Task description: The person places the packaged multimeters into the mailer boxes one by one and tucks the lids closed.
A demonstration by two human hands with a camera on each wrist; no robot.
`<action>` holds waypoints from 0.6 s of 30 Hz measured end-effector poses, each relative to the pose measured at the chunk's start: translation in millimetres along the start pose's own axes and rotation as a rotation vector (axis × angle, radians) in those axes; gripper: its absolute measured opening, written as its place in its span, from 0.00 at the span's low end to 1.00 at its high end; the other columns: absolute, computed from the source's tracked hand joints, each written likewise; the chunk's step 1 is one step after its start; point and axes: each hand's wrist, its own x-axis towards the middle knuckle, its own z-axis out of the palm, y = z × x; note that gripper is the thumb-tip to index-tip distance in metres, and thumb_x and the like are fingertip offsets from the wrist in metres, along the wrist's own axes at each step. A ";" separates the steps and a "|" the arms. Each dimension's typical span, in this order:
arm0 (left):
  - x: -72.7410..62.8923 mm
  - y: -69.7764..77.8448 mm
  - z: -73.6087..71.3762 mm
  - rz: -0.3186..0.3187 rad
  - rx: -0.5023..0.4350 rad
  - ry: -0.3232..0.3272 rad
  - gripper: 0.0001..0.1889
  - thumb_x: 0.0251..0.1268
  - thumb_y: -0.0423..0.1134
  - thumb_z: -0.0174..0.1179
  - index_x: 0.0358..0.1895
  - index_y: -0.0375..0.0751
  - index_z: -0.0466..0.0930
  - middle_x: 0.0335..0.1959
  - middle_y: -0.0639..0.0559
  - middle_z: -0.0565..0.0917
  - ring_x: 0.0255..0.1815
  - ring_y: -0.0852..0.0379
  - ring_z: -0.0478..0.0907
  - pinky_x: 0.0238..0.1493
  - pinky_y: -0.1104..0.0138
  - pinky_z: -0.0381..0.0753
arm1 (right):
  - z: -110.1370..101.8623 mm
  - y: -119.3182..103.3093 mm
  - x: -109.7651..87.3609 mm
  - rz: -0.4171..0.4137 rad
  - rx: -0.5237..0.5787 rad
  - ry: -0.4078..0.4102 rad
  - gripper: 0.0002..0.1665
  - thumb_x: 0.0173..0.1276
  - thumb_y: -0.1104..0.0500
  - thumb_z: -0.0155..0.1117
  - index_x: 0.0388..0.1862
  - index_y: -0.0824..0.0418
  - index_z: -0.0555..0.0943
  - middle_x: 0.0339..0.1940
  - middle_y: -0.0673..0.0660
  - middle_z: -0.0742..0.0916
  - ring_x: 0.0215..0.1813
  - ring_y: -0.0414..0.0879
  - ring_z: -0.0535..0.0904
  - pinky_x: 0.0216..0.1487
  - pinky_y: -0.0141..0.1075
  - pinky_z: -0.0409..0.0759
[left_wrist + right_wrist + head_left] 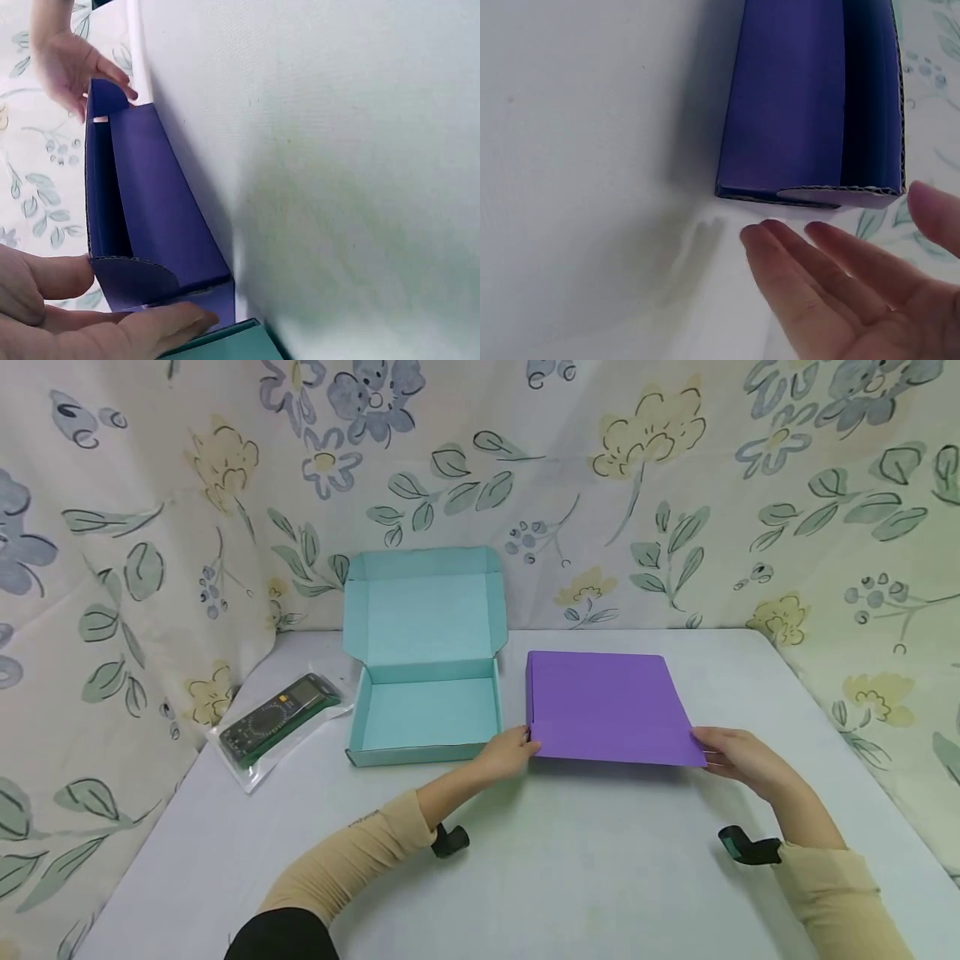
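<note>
A purple cardboard box (607,702) lies on the table with its lid lowered. Its front edge stays raised, leaving a dark gap above the front wall (165,187), where the lid's side flaps show. At the box's left front corner is my left hand (510,753); its thumb touches the lid's edge and its extended fingers lie along the side. My right hand (738,758) is at the right front corner, thumb by the lid's edge. In the right wrist view its straight fingers (802,292) spread just beside the flap (847,196).
Left of the purple box stands a teal cardboard box (427,714), its lid (423,610) upright. Farther left lies a black and green multimeter (279,718) in a clear plastic bag (251,777). A floral curtain (562,485) hangs behind the white table (570,877).
</note>
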 end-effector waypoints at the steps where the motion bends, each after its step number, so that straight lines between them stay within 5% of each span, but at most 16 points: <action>1: -0.2 0.8 1.1 0.016 0.024 0.014 0.26 0.77 0.38 0.47 0.69 0.22 0.60 0.67 0.30 0.68 0.69 0.38 0.64 0.68 0.50 0.66 | -1.0 -0.3 0.7 -0.006 0.004 0.004 0.41 0.81 0.48 0.39 0.70 0.85 0.51 0.69 0.80 0.64 0.59 0.51 0.77 0.55 0.34 0.80; 4: 2.1 2.4 3.9 0.017 -0.026 0.046 0.28 0.75 0.36 0.49 0.72 0.23 0.55 0.72 0.30 0.60 0.73 0.37 0.56 0.72 0.50 0.57 | -2.9 -0.6 3.3 -0.039 0.065 -0.008 0.41 0.81 0.47 0.39 0.73 0.81 0.46 0.74 0.78 0.55 0.72 0.66 0.59 0.65 0.40 0.72; 9: 11.9 5.7 4.0 -0.107 -0.404 0.092 0.39 0.65 0.26 0.56 0.77 0.34 0.47 0.77 0.38 0.52 0.77 0.42 0.48 0.75 0.53 0.49 | -5.5 5.3 10.4 -0.067 0.352 -0.087 0.43 0.80 0.53 0.44 0.76 0.72 0.34 0.77 0.70 0.40 0.77 0.62 0.35 0.73 0.53 0.43; 13: 21.2 7.2 0.9 -0.131 -0.626 0.060 0.44 0.58 0.16 0.54 0.77 0.32 0.42 0.78 0.39 0.49 0.77 0.44 0.45 0.76 0.56 0.46 | -8.9 13.0 16.3 -0.070 0.556 -0.148 0.45 0.79 0.60 0.45 0.75 0.68 0.26 0.77 0.65 0.32 0.78 0.54 0.29 0.75 0.50 0.31; 18: 30.6 6.3 -0.9 -0.145 -0.795 0.011 0.46 0.52 0.10 0.49 0.76 0.28 0.40 0.78 0.36 0.47 0.77 0.44 0.44 0.75 0.58 0.46 | -11.1 19.2 20.6 -0.077 0.583 -0.144 0.47 0.77 0.64 0.48 0.75 0.67 0.26 0.77 0.64 0.31 0.78 0.47 0.35 0.75 0.49 0.30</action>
